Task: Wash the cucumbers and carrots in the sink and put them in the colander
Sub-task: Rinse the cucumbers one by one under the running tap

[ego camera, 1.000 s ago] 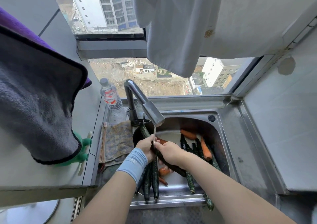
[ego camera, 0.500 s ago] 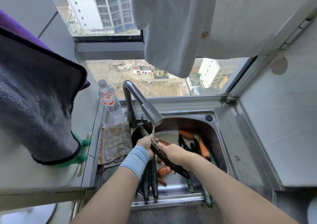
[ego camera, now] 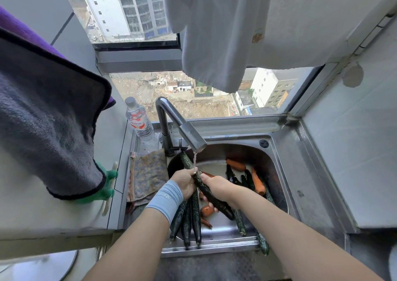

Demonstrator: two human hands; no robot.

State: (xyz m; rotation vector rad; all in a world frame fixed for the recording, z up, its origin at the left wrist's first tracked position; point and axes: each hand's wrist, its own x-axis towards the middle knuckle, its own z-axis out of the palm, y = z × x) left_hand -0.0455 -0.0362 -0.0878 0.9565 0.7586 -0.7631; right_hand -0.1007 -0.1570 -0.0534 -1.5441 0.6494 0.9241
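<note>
I see both forearms reaching in from the bottom edge | left hand (ego camera: 185, 181) and right hand (ego camera: 217, 187) both wrapped around one cucumber (ego camera: 206, 189), held slanting under the tap (ego camera: 189, 132) stream, centre frame over the sink (ego camera: 277, 158) | carrots (ego camera: 255, 180) right of centre | bottle (ego camera: 138, 120) label red, unreadable | wristband (ego camera: 165, 199) logo illegible.

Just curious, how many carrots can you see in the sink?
5, maybe more hidden: one at the back, one right, one behind the hands, two near the front.
</note>
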